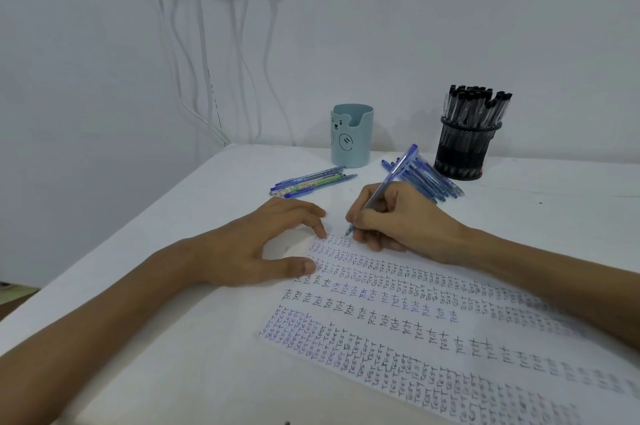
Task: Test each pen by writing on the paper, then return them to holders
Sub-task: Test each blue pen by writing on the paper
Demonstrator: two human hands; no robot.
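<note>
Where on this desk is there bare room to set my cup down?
Bare table lies right of the black mesh holder, and between the left forearm and the paper. Crowded: loose pens before the blue holder and mesh holder; left hand and right hand, gripping a pen, at the paper's top.

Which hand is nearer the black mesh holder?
Right. The right hand, gripping a blue pen, sits front-left of the black mesh holder; the left hand rests farther left on the paper.
</note>
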